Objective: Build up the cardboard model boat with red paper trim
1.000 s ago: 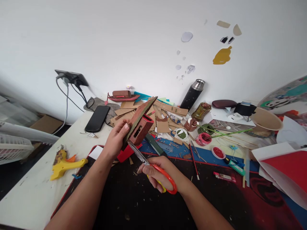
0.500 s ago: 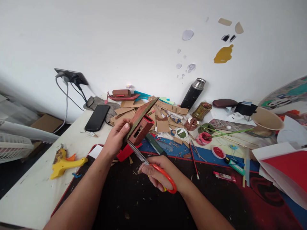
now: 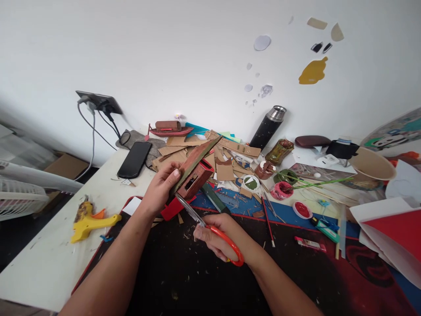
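My left hand (image 3: 160,189) grips a small red-brown cardboard model (image 3: 194,172) with a flat slanted board on top, held above the mat. My right hand (image 3: 219,237) is closed round the orange handles of a pair of scissors (image 3: 210,229). The scissor blades point up and left and meet the lower edge of the model. A red card piece (image 3: 171,209) lies just under my left hand on the dark mat (image 3: 184,272).
A yellow glue gun (image 3: 90,220) lies at the left, a black phone (image 3: 134,159) behind it. Cardboard scraps (image 3: 230,153), paint pots (image 3: 281,189), a black flask (image 3: 267,128), brushes and red paper (image 3: 394,228) crowd the back and right.
The model and my left hand have dropped slightly and tilted flatter. The scissors stay at its lower edge. The camera shifted a little.
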A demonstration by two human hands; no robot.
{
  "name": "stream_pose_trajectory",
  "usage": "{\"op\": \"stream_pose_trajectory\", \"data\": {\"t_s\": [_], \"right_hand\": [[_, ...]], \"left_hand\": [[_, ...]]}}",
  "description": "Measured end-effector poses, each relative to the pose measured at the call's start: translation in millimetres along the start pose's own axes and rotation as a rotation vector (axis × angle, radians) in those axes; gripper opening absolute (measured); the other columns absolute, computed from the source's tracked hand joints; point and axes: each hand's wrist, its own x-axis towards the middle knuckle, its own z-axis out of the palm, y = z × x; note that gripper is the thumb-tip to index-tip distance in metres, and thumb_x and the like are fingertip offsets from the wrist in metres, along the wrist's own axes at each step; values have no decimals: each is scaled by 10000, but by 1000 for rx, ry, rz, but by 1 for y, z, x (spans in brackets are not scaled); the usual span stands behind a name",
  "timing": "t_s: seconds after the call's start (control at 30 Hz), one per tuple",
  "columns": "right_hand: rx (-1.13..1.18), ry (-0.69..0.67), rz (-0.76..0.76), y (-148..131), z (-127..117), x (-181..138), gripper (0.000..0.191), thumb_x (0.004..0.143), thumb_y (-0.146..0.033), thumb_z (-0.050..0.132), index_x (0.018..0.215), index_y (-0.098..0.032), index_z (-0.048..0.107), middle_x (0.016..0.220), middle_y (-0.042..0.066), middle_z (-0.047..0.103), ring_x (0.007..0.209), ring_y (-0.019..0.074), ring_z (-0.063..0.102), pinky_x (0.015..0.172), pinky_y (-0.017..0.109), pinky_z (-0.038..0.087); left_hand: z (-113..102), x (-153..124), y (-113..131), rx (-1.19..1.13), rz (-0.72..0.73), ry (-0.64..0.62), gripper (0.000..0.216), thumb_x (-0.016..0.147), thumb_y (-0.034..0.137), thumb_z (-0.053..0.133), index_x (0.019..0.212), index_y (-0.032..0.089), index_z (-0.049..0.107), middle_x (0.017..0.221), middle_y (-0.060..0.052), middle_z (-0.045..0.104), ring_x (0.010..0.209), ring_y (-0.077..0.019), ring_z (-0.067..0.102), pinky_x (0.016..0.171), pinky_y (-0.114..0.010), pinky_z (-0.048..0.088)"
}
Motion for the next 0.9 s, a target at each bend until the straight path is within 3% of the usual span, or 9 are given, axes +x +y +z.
{"op": "stream_pose_trajectory", "data": {"t_s": [0.53, 0.9], "right_hand": [[-70, 22, 25, 11, -5, 1, 496, 921, -628, 873, 850, -211, 614, 504, -113, 447, 374, 75, 441, 360, 167, 317], [-118, 49, 26, 13, 0, 3, 454, 923, -596, 875, 881, -202, 654, 600, -90, 485, 402, 71, 456, 387, 186, 344]], "left_hand": [[-2, 0, 6, 60, -13, -26, 584, 843, 754, 840, 1060, 219, 757, 1058, -48, 813, 976, -266, 746, 857, -326, 565], [-2, -1, 15, 92, -57, -25, 588, 778, 776, 871, 969, 232, 756, 874, -23, 737, 756, -205, 630, 795, -316, 595]]}}
